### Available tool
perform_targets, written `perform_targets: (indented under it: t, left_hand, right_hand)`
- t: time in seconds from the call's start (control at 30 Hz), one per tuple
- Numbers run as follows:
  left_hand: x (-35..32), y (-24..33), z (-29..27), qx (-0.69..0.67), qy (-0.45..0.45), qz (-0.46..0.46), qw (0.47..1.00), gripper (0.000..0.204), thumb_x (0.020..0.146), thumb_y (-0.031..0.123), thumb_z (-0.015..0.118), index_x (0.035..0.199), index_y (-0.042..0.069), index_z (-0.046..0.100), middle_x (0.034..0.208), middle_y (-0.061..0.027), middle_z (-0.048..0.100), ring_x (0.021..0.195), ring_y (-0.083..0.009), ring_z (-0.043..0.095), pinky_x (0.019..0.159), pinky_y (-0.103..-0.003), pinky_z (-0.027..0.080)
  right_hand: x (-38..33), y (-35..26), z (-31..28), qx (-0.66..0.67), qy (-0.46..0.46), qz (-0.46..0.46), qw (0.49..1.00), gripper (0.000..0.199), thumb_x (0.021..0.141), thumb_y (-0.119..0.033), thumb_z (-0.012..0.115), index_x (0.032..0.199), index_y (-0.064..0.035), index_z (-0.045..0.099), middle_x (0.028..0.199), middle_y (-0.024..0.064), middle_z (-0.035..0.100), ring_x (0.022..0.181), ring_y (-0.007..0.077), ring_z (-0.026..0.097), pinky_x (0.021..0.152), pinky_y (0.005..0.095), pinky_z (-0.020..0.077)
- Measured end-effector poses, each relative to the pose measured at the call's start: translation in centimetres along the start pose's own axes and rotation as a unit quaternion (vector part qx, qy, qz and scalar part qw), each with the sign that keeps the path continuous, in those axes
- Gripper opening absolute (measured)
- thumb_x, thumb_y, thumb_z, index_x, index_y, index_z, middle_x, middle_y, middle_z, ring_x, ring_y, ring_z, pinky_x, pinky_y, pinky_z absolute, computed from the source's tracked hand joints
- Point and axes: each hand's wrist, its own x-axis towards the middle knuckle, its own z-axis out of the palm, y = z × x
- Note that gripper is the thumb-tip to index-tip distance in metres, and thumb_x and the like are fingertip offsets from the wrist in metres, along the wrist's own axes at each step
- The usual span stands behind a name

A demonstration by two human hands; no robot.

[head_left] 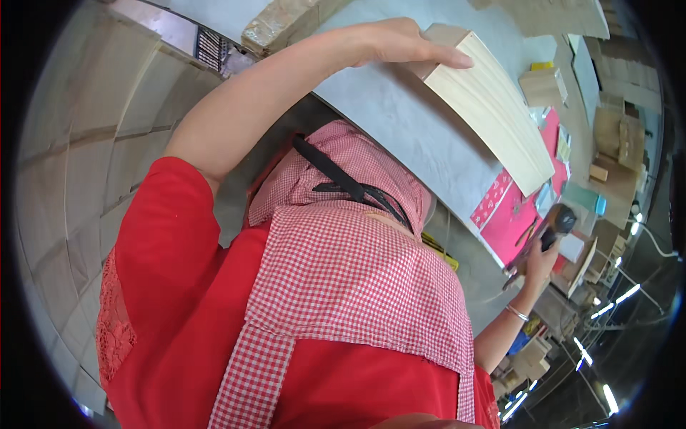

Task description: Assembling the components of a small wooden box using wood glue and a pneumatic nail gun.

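My left hand (pixel 407 44) is closed on one end of a pale wood-grain wooden box (pixel 493 114), the thumb lying over its edge. The box stretches across the grey-blue worktop (pixel 407 107) toward the right; its far side is hidden. Lower right, my right hand (pixel 542 259) wraps round the grip of a dark pistol-grip power tool (pixel 560 220) with a rounded, orange-brown end. This tool is held up beside the pink sheet at the table edge, apart from the box. Its exact kind cannot be made out.
A pink printed sheet (pixel 511 222) with small tools lies on the worktop. Behind it stand a small wooden box (pixel 544 87), a teal container (pixel 582 199) and several cartons. A wrapped block (pixel 282 25) is at the upper left. Wooden panels (pixel 86 136) fill the left side.
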Motion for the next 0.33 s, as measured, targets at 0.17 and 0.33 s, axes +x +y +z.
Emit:
perform_targets:
  t: [0.17, 0.33]
  left_hand:
    - [-0.8, 1.5, -1.7, -0.101, -0.055, -0.128, 0.985, 0.127, 0.062, 0.087, 0.062, 0.135, -0.015, 0.046, 0.138, -0.0296, 0.049, 0.123, -0.0424, 0.054, 0.104, -0.045, 0.043]
    - [-1.7, 2.3, -4.3, -0.152, -0.188, -0.34, 0.909, 0.128, 0.07, 0.092, 0.044, 0.144, -0.013, 0.035, 0.144, -0.0268, 0.043, 0.128, -0.0407, 0.051, 0.112, -0.052, 0.032]
  right_hand:
    - [-1.9, 5.9, 5.2, -0.2, -0.052, 0.121, 0.971, 0.055, 0.082, -0.02, 0.071, 0.127, 0.0055, 0.055, 0.111, 0.0294, 0.065, 0.104, 0.0391, 0.065, 0.088, 0.0455, 0.0506]
    - [-2.8, 9.0, 8.8, -0.184, -0.029, 0.107, 0.977, 0.062, 0.083, -0.027, 0.075, 0.135, -0.0028, 0.052, 0.118, 0.0296, 0.064, 0.105, 0.0425, 0.064, 0.089, 0.05, 0.0505]
